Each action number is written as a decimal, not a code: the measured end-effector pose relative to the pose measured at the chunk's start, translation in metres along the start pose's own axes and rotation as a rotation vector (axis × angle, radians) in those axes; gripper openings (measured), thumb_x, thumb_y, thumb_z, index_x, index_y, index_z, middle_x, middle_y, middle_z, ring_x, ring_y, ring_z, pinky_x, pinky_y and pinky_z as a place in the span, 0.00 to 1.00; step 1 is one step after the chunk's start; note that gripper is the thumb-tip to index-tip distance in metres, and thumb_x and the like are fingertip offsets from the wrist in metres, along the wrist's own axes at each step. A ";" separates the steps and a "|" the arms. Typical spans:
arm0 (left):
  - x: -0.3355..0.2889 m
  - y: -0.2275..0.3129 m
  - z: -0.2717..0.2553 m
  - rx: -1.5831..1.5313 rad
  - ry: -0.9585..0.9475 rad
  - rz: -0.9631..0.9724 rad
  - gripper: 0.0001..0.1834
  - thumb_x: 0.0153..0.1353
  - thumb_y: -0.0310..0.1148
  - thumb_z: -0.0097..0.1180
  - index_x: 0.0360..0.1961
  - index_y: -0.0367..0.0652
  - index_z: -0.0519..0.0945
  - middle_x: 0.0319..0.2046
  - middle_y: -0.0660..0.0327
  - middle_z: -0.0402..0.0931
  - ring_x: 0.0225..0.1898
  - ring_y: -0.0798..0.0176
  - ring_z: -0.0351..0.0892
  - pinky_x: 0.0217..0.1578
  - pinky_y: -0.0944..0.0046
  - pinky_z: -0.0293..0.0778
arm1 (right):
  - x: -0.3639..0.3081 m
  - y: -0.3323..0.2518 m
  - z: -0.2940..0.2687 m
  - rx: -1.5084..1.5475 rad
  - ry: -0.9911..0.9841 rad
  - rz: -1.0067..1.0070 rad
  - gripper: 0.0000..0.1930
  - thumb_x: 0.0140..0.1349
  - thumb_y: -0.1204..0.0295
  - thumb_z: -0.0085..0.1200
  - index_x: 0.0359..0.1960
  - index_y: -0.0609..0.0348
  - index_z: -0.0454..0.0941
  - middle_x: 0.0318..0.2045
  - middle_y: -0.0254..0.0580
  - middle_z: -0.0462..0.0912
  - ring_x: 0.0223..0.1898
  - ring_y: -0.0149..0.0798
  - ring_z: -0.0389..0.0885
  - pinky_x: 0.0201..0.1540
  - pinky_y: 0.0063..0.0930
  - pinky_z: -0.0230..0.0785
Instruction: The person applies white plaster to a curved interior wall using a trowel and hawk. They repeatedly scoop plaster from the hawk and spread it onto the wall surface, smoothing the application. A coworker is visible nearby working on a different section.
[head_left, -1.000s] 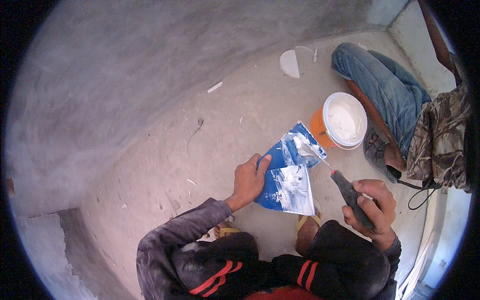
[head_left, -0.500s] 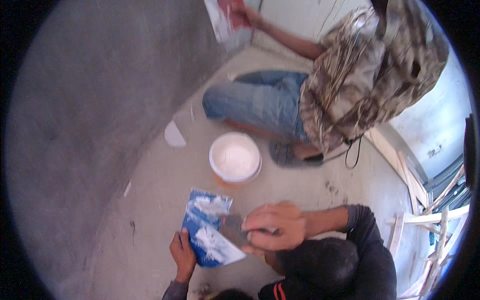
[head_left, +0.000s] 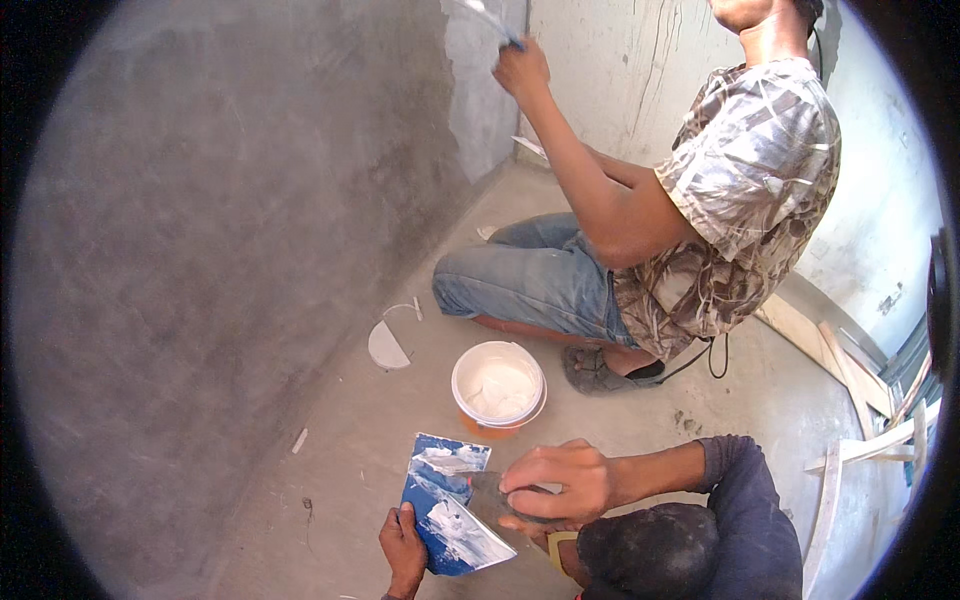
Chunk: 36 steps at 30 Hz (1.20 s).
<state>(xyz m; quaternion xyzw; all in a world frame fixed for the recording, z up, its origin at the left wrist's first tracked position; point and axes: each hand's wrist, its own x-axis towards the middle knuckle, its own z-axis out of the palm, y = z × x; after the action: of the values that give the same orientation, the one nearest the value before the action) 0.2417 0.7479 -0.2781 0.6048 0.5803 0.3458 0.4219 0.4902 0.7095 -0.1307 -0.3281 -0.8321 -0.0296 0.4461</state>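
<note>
My left hand (head_left: 404,549) grips the lower left edge of a flat blue board (head_left: 425,497) smeared with white paste. Close beside its right edge, my right hand (head_left: 560,484) is closed around a flat scraping tool with a grey blade (head_left: 487,502); the handle is mostly covered by my fingers. The blade reaches over the board's right side, near the paste. Just beyond the board stands a round bucket (head_left: 457,390) with an orange lower part and a white rim, holding white paste.
A person in a patterned shirt (head_left: 745,200) and jeans sits beyond the bucket, one hand (head_left: 522,72) raised with a blurred tool at the wall. A grey wall (head_left: 250,200) rises on the left. A white half-round piece (head_left: 388,346) lies on the floor; wooden pieces (head_left: 830,480) stand at right.
The whole view has shifted, so things sit lower and further right. The other person's body is more upright. My hands keep nearly the same place around the board.
</note>
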 end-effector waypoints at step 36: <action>0.021 0.035 0.012 -0.058 -0.122 -0.054 0.21 0.66 0.43 0.41 0.26 0.34 0.69 0.15 0.55 0.65 0.20 0.69 0.63 0.23 0.64 0.63 | 0.013 0.027 -0.031 0.122 -0.154 0.195 0.17 0.43 0.74 0.66 0.32 0.63 0.70 0.35 0.48 0.74 0.35 0.51 0.80 0.34 0.39 0.74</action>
<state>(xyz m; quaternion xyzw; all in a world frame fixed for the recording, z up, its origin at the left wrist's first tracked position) 0.2684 0.7684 -0.2527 0.5964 0.5591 0.3135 0.4832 0.5232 0.7271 -0.1083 -0.3811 -0.8282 0.0901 0.4010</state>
